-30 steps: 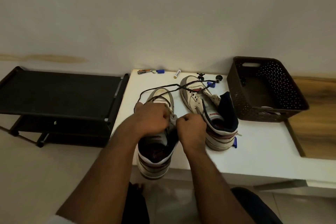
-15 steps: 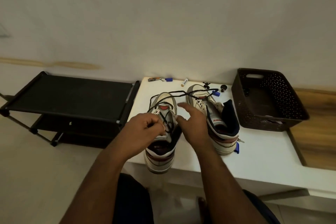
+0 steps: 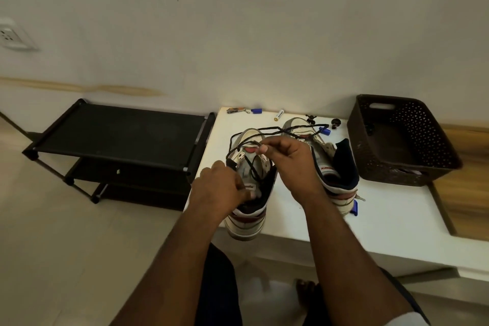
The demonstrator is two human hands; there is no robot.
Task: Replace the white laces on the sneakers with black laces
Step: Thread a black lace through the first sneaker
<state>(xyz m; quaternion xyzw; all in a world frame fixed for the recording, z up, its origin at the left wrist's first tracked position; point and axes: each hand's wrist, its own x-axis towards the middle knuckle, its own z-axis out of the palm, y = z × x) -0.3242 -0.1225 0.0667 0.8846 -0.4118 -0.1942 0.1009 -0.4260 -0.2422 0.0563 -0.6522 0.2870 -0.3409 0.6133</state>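
Two white high-top sneakers stand on the white table [image 3: 391, 219], toes toward the wall. The left sneaker [image 3: 248, 219] hangs its heel over the front edge. A black lace [image 3: 280, 130] is partly threaded through it and loops across both toes. My right hand [image 3: 291, 161] pinches this lace above the left sneaker's toe. My left hand [image 3: 222, 188] grips the left sneaker's tongue area, fingers curled at the collar. The right sneaker [image 3: 336, 167] stands behind my right hand, partly hidden.
A dark perforated basket [image 3: 402, 140] stands at the table's right. Small items lie by the wall: a battery [image 3: 278, 115], a blue cap [image 3: 256, 110], a metal tool [image 3: 236, 110]. A black shoe rack [image 3: 119, 140] stands left of the table.
My right hand has left the sneaker's collar, moved toward the toe and pinched the black lace. My left hand stays at the tongue. The camera view has tilted up.
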